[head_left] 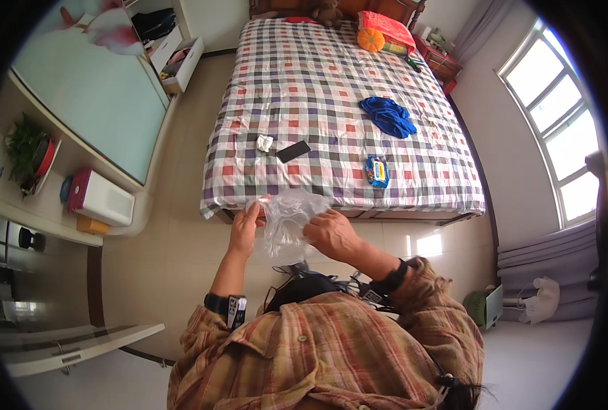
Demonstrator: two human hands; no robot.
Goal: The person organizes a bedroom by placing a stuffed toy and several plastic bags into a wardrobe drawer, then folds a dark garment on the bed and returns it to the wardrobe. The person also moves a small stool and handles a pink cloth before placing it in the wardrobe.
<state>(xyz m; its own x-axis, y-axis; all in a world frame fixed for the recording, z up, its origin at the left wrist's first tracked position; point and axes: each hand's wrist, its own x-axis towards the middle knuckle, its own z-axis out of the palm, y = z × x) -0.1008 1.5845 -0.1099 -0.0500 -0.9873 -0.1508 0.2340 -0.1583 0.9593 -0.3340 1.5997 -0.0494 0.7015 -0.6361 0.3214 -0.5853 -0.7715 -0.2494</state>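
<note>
Between my two hands hangs a clear plastic bag (287,229), crumpled and see-through, in front of the bed's near edge. My left hand (247,222) pinches its left side, thumb and fingers pressed together near the top. On the other side my right hand (331,234) is closed on the bag with curled fingers. Beyond the bag, on the checked bedspread (304,89), lie a black phone (293,151), a crumpled white tissue (264,143), a blue pack of wipes (377,171) and a bunched blue cloth (388,117).
A teddy bear (328,14), an orange round cushion (371,39) and a red pillow (386,27) rest at the bed's head. An open drawer (183,66) juts out at the far left. Cables (348,282) lie on the floor by me. A green bin (478,309) stands at right.
</note>
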